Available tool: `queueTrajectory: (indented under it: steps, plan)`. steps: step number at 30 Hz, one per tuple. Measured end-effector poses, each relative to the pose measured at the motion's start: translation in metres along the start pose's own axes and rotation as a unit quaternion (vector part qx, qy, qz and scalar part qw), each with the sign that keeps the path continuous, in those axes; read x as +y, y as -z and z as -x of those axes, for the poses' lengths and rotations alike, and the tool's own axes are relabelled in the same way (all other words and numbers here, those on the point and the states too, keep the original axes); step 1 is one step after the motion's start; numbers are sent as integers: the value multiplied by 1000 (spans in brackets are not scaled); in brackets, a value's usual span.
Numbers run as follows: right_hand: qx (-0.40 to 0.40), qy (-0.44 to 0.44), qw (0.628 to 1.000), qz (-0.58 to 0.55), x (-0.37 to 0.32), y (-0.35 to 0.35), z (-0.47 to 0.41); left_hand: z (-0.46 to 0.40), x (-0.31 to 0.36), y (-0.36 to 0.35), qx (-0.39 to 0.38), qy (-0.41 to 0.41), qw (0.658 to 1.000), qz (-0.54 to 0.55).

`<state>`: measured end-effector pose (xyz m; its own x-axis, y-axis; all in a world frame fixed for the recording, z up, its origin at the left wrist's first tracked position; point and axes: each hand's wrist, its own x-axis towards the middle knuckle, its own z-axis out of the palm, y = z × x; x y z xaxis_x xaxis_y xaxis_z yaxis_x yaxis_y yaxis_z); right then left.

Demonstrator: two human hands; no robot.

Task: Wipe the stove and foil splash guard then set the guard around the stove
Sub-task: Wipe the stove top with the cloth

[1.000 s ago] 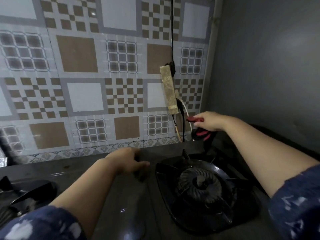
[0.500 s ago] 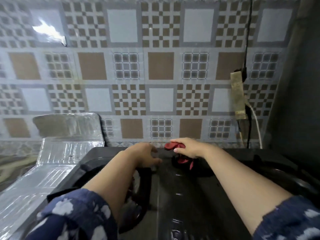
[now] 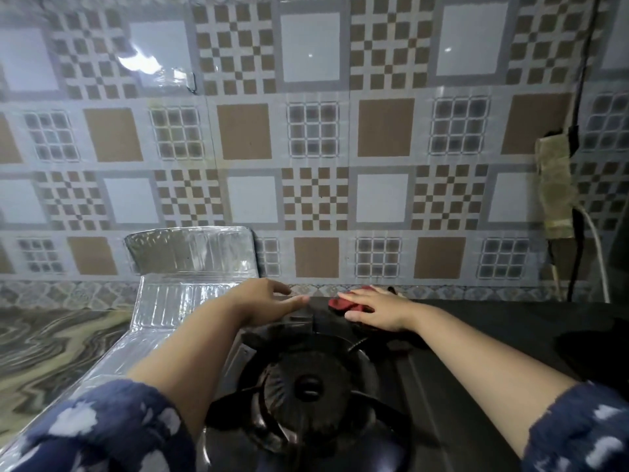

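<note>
Head view
Stove: a black gas stove (image 3: 476,338) fills the near right of the scene, its far edge close to the tiled wall.
Burner: a round burner (image 3: 308,390) with a black pan support sits at near centre, between the two forearms.
Left hand: the left hand (image 3: 263,301) lies palm down at the stove's far left corner, fingers spread and flat, gripping nothing.
Right hand: the right hand (image 3: 377,310) presses flat on a red cloth (image 3: 342,303) on the stove's far edge, fingers stretched over it rather than curled; the cloth shows at the fingertips.
Foil splash guard: the foil splash guard (image 3: 177,301) is to the left of the stove, one panel standing against the wall, the others sloping down along the stove's left side toward the near left.
Countertop: a marbled countertop (image 3: 51,349) shows at left, beyond the guard.
Wall: patterned tiled wall (image 3: 306,148) in brown, grey and white squares.
Far right: a taped-over block (image 3: 554,185) hangs on the wall with dark and white cables.
Sleeves: dark blue sleeves with white blotches at both near corners.
Writing: no brand or label can be read.
</note>
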<state>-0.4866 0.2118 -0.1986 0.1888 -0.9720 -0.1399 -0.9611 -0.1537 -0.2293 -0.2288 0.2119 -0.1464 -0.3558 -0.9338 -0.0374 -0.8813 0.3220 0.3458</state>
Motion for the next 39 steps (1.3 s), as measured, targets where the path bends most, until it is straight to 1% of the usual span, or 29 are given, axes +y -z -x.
queueTrajectory:
  steps: [5, 8, 10, 14, 17, 22, 25, 28, 31, 34, 36, 39]
  plan:
    - [-47, 46, 998, -1, -39, 4, -36, -1, -43, -1, 9, 9, 1000, 14]
    - [-40, 73, 995, -58, -65, 4, -50, 2, -59, -3, 19, 9, 1000, 12]
    - [-46, 75, 993, -74, -70, 11, -52, 5, -67, -2, 14, 10, 1000, 7]
    - [-131, 57, 990, -20, -49, 23, -51, 7, -77, -6, 4, 2, 1000, 7]
    - [-161, 59, 985, 11, -45, 20, -50, 7, -78, -11, 2, -8, 999, 31]
    - [-158, 82, 984, 21, -74, 17, -67, 9, -89, -17, 3, -30, 997, 68]
    - [-174, 94, 980, 2, -83, 18, -78, 9, -99, -19, -5, -18, 997, 77]
    - [-173, 104, 979, -9, -94, 16, -89, 6, -106, -22, -15, -12, 996, 91]
    - [-175, 96, 980, -24, -110, 13, -99, 8, -105, -22, -10, -27, 995, 97]
    - [-170, 67, 983, -29, -129, 9, -109, 8, -105, -22, -12, -33, 995, 98]
    - [-146, 57, 988, -16, -139, 3, -114, 6, -107, -23, -12, -37, 995, 94]
    - [-74, 62, 995, 29, -152, 6, -118, 7, -110, -23, -7, -30, 997, 72]
